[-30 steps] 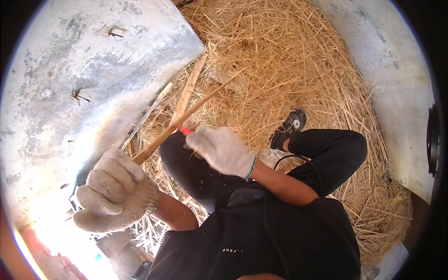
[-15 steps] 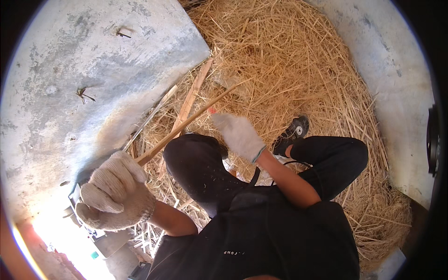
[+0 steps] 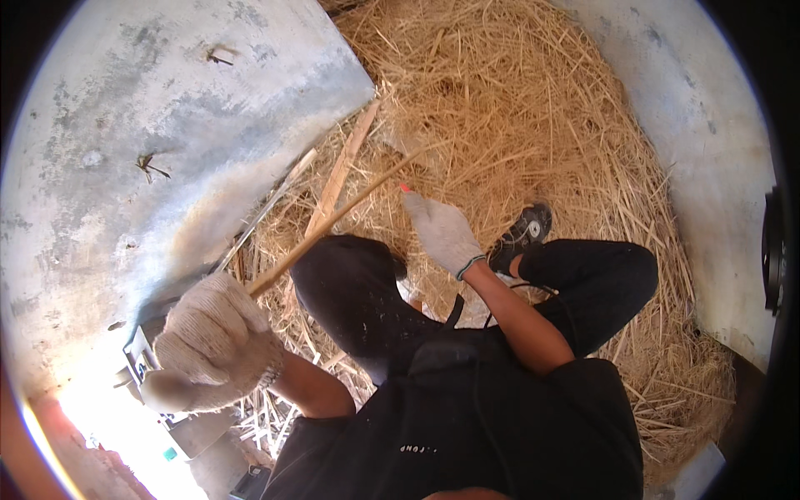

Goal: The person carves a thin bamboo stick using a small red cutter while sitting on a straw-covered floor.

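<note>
My left hand point(image 3: 218, 343), in a cream knitted glove, is closed around the near end of a long thin bamboo strip point(image 3: 340, 215). The strip slants up and to the right over my bent leg, and its far tip lies over the straw. Gloved as well, my right hand point(image 3: 442, 237) hangs between my knees, fingers together, just right of the strip and apart from it. A small red-orange tip point(image 3: 405, 188) shows at its fingertips; what it belongs to is hidden. Under both hands spreads a heap of loose shavings or straw point(image 3: 500, 108).
A flat wooden slat point(image 3: 346, 167) leans on the straw beside a grey-white wall point(image 3: 208, 133) with two metal stubs. Another pale wall point(image 3: 708, 167) curves along the right. My black-trousered legs and a black shoe point(image 3: 523, 237) rest in the straw. Bright light enters at lower left.
My right hand has shifted slightly right, away from the strip, and the red-orange tip shows more clearly. My left hand has moved a little right and turned, still gripping the strip.
</note>
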Tool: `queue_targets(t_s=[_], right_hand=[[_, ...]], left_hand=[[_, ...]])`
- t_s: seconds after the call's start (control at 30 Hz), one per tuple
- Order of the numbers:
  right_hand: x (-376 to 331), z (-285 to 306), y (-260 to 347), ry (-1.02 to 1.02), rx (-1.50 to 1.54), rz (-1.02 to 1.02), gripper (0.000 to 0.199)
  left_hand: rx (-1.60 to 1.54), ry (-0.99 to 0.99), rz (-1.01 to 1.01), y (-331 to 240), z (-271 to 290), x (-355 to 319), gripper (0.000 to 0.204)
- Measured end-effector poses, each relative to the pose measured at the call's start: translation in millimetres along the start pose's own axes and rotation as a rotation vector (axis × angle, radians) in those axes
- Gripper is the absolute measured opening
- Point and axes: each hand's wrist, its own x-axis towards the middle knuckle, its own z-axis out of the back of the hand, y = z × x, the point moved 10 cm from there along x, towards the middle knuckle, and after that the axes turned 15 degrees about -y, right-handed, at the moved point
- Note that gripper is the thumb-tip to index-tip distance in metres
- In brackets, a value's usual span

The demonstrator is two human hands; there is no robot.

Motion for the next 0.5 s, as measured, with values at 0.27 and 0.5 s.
queue_targets(t_s=[0.27,0.5], right_hand=[[-20.0,-10.6,72.9,0.015,0.335,0.197,0.066],[41.9,-12.4,-50.6,-0.008,-0.038,-0.155,0.076]], left_hand=[[0.027,0.012,-0.025,3.8,-9.3,2.1,0.057],[-0.047,0.391,-0.039,2.9,-36.9,-4.4,0.031]])
